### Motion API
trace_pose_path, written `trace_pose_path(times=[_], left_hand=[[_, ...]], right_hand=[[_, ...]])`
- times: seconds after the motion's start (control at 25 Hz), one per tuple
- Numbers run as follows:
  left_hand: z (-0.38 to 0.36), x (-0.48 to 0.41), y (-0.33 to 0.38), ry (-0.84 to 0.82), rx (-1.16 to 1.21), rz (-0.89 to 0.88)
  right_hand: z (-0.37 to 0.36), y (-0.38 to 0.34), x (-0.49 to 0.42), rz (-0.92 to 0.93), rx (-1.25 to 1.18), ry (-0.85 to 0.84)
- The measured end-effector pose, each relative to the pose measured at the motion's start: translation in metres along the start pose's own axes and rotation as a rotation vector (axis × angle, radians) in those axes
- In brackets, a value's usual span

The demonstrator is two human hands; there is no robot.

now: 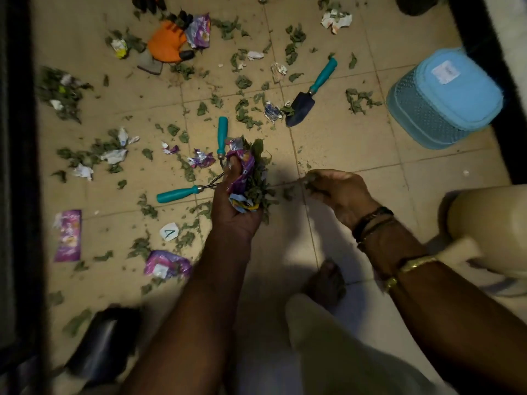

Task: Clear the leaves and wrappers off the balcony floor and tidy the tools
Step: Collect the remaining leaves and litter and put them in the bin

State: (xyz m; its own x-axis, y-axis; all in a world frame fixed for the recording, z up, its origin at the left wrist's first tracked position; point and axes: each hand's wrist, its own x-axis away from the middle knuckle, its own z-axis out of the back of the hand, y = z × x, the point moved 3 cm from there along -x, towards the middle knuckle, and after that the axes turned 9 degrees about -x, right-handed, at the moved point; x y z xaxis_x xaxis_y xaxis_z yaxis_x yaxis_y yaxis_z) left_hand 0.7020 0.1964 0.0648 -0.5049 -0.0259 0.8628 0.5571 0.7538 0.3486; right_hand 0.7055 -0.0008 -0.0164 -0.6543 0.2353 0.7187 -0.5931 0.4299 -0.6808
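Observation:
My left hand is closed around a bundle of purple wrappers and green leaves, held just above the tiled floor. Beside it, my right hand pinches a few leaves low over the tiles. Loose leaves and torn wrappers lie scattered over the floor. Three teal-handled tools lie among them: a dark trowel, a tool pointing toward my left hand, and a fork tool left of that hand.
An orange glove lies at the back left. A blue lidded bin stands at the right, near a dark wall edge. A cream plastic container sits by my right forearm. A black object lies at the lower left. My bare foot rests below.

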Motion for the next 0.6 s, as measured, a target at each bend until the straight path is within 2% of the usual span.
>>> trace_pose_path(times=[0.08,0.2,0.28,0.36,0.48,0.6], left_hand=[[-0.005,0.046,0.011,-0.009,-0.01,0.02],[-0.028,0.173,0.054,-0.262,0.053,-0.036],[-0.036,0.258,0.076,-0.312,0.073,-0.048],[-0.046,0.352,0.099,-0.322,0.125,-0.095],[-0.04,0.446,0.108,-0.212,0.183,-0.117],[-0.025,0.512,0.101,-0.288,0.318,-0.16]], right_hand=[[-0.004,-0.04,0.068,-0.076,-0.103,-0.002],[-0.025,-0.126,0.212,-0.121,-0.239,-0.045],[-0.043,-0.178,0.307,-0.131,-0.319,-0.076],[-0.059,-0.22,0.4,-0.153,-0.373,-0.106],[-0.072,-0.256,0.496,-0.19,-0.42,-0.164],[-0.073,-0.269,0.562,-0.209,-0.395,-0.228]])
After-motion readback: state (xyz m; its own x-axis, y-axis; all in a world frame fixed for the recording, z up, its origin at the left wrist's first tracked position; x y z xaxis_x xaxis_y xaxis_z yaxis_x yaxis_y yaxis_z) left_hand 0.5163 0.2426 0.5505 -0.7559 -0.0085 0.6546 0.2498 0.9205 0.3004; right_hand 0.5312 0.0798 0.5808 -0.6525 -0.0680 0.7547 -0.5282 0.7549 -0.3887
